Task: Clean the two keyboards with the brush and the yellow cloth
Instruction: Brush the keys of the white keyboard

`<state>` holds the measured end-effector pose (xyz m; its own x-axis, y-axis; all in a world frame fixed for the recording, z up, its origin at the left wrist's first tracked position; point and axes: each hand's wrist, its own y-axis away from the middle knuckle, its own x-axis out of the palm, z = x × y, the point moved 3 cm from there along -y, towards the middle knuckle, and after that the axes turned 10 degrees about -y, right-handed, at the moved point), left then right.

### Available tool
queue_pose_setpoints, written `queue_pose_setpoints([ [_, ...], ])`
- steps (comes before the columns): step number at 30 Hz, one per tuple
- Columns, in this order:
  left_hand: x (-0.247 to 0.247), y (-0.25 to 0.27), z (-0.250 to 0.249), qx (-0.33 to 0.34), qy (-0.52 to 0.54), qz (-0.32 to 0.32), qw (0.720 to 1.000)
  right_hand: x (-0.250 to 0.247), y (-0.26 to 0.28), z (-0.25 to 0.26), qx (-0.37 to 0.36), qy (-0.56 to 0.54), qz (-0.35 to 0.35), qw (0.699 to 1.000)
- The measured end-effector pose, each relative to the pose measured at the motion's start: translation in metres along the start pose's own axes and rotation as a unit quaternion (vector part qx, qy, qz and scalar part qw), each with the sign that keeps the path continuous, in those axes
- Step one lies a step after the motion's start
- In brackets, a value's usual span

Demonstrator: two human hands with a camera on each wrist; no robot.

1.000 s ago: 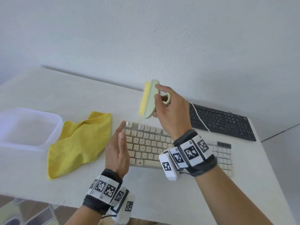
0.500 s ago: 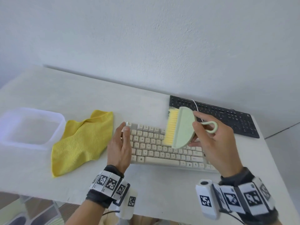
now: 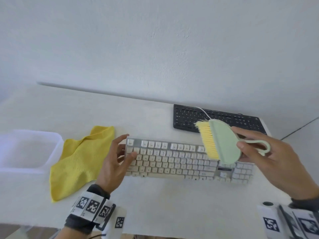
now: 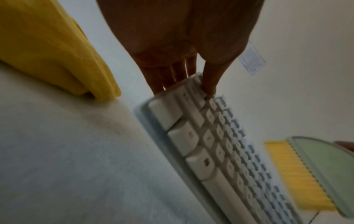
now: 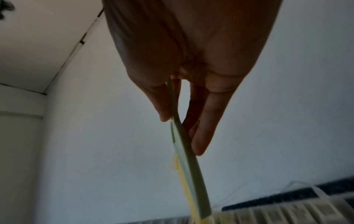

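Note:
A cream-white keyboard (image 3: 181, 161) lies across the table's middle; a black keyboard (image 3: 224, 120) lies behind it to the right. My right hand (image 3: 264, 156) pinches a pale green brush (image 3: 224, 144) with yellow bristles, which hang over the white keyboard's right part. In the right wrist view the brush (image 5: 184, 148) is edge-on between thumb and fingers. My left hand (image 3: 117, 159) holds the white keyboard's left end, fingers behind its edge and thumb on the keys; the left wrist view shows the thumb (image 4: 209, 78) on the keyboard (image 4: 220, 144). The yellow cloth (image 3: 81, 161) lies crumpled left of it.
A clear plastic tub (image 3: 25, 152) stands at the table's far left. A white cable (image 3: 204, 112) runs over the black keyboard. The white wall rises right behind the table. The table's front edge passes under my wrists.
My right hand has carried the brush down and to the right, from above the white keyboard's left part to over its right part. My left hand has closed onto the keyboard's left end.

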<state>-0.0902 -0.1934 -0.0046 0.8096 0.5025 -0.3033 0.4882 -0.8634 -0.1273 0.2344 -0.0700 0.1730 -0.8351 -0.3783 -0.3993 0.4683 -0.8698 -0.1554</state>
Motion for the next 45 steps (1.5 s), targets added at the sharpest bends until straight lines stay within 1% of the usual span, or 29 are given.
queue_pose_setpoints([
  [3, -0.006, 0.006, 0.004, 0.017, 0.001, 0.031, 0.999, 0.002, -0.009, 0.027, -0.012, 0.01, 0.082, 0.997],
  [6, -0.009, 0.015, 0.009, 0.022, -0.009, 0.046, 0.999, 0.018, -0.019, 0.05, -0.036, 0.041, 0.186, 0.981],
  [9, -0.009, 0.019, 0.012, 0.02, -0.026, 0.048, 0.998, 0.05, -0.032, 0.07, -0.087, 0.093, 0.262, 0.957],
  [13, -0.008, 0.02, 0.009, 0.009, -0.056, 0.034, 0.998, 0.105, -0.05, 0.092, -0.196, 0.146, 0.334, 0.91],
  [17, -0.006, 0.028, 0.011, -0.029, -0.064, 0.005, 0.998, 0.151, -0.06, 0.101, -0.23, 0.165, 0.398, 0.873],
  [19, -0.007, 0.029, 0.011, -0.029, -0.035, 0.01, 0.999, 0.165, -0.063, 0.096, -0.231, 0.19, 0.418, 0.858],
  [21, -0.008, 0.029, 0.008, -0.014, -0.008, 0.017, 1.0, 0.168, -0.067, 0.087, -0.216, 0.228, 0.435, 0.844],
  [24, -0.008, 0.028, 0.005, 0.004, -0.009, 0.022, 1.0, 0.156, -0.073, 0.078, -0.172, 0.299, 0.469, 0.813],
  [27, -0.006, 0.026, 0.008, 0.009, -0.008, 0.019, 1.0, 0.135, -0.084, 0.084, -0.13, 0.373, 0.482, 0.782],
  [28, -0.006, 0.026, 0.01, 0.007, -0.009, 0.02, 1.0, 0.129, -0.086, 0.087, -0.117, 0.384, 0.484, 0.778],
  [29, -0.006, 0.026, 0.01, 0.005, -0.003, 0.022, 1.0, 0.123, -0.087, 0.091, -0.114, 0.378, 0.483, 0.782],
  [30, -0.007, 0.026, 0.011, 0.002, 0.001, 0.022, 1.0, 0.12, -0.087, 0.093, -0.121, 0.353, 0.475, 0.797],
  [32, -0.007, 0.026, 0.009, -0.001, 0.007, 0.019, 1.0, 0.119, -0.083, 0.096, -0.15, 0.254, 0.438, 0.849],
  [33, -0.007, 0.026, 0.009, -0.002, 0.009, 0.02, 1.0, 0.12, -0.079, 0.093, -0.163, 0.21, 0.423, 0.866],
  [34, -0.007, 0.026, 0.009, 0.0, 0.01, 0.021, 1.0, 0.12, -0.075, 0.087, -0.166, 0.192, 0.42, 0.871],
  [36, -0.007, 0.026, 0.009, 0.008, 0.014, 0.024, 1.0, 0.114, -0.068, 0.067, -0.154, 0.227, 0.435, 0.858],
  [38, -0.007, 0.025, 0.01, 0.008, 0.016, 0.028, 0.999, 0.094, -0.067, 0.055, -0.123, 0.285, 0.439, 0.843],
  [41, -0.007, 0.024, 0.009, 0.01, 0.013, 0.026, 1.0, 0.059, -0.071, 0.055, -0.053, 0.362, 0.46, 0.809],
  [42, -0.007, 0.025, 0.009, 0.01, 0.012, 0.025, 1.0, 0.05, -0.071, 0.058, -0.029, 0.361, 0.467, 0.807],
  [43, -0.007, 0.025, 0.009, 0.012, 0.013, 0.024, 1.0, 0.045, -0.071, 0.061, -0.02, 0.344, 0.465, 0.815],
  [44, -0.008, 0.026, 0.009, 0.018, 0.012, 0.022, 1.0, 0.043, -0.07, 0.064, -0.029, 0.316, 0.453, 0.833],
  [45, -0.008, 0.025, 0.01, 0.023, 0.012, 0.021, 0.999, 0.043, -0.068, 0.066, -0.05, 0.279, 0.43, 0.857],
])
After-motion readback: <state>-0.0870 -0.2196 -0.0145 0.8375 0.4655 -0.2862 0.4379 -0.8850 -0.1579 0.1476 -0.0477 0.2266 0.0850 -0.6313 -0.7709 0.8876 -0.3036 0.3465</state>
